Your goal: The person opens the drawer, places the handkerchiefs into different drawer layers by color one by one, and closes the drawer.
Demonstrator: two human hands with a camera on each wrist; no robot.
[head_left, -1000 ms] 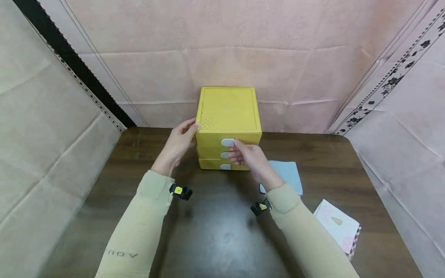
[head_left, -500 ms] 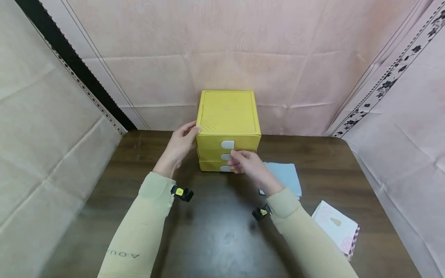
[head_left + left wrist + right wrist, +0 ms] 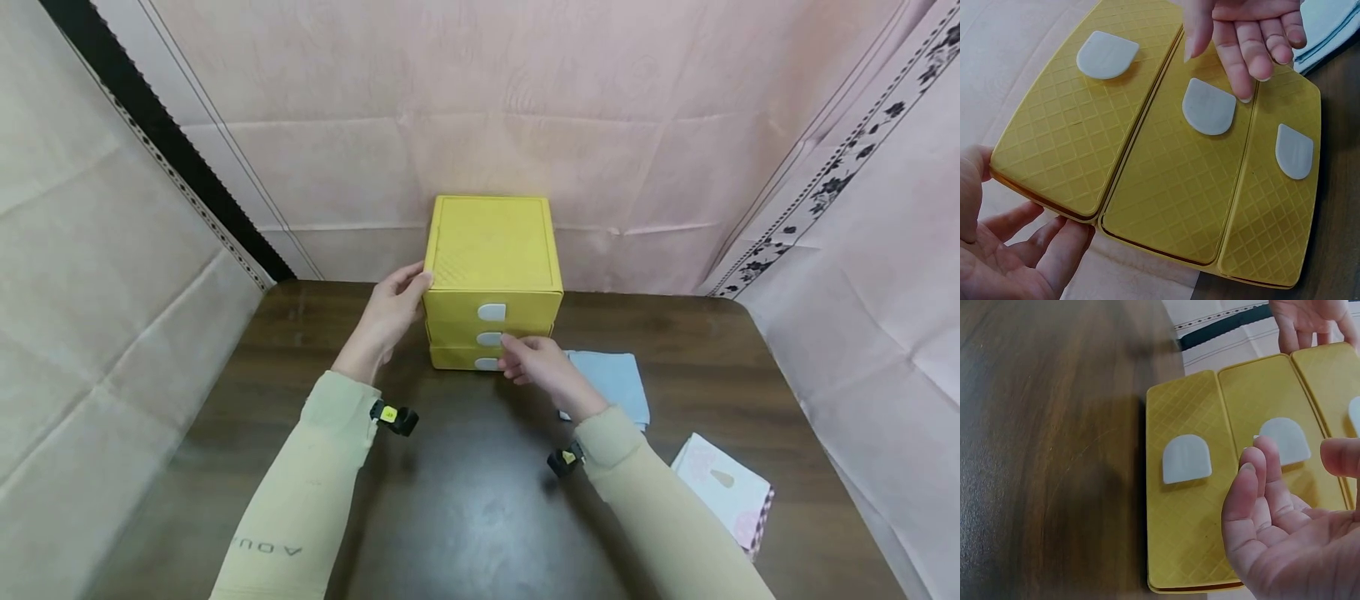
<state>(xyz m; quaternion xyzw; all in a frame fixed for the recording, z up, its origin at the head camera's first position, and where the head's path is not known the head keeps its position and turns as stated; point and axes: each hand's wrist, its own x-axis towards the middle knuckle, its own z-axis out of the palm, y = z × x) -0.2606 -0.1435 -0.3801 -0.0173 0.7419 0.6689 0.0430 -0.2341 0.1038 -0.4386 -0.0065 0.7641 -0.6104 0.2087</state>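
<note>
Nearest the person, toward the desk's (image 3: 465, 500) right edge, lies a pink patterned packet (image 3: 726, 492), and a little farther in a folded blue cloth (image 3: 611, 383) — neither is touched. Beyond them, at the middle of the desk's far edge against the pink backdrop, stands the yellow drawer box (image 3: 491, 250), three drawers stacked, each with a white tab handle.

The right hand (image 3: 536, 362) is at the box's front with its fingers loosely bent; the fingertips (image 3: 1254, 59) hover at or just touching the middle drawer's handle (image 3: 1209, 106). From the wrist views nothing is pinched or hooked yet, so this hand is released, holding nothing. The left hand (image 3: 390, 312) is laid against the box's left side near the top front corner, thumb on the upper edge and fingers relaxed along the wall — steadying rather than clenching.

Judging by how things lie, the work is barely begun: all three drawers sit flush and closed, the handle is reached but not grasped, and the pull itself is left, with cloth and packet lying out on the desk
</note>
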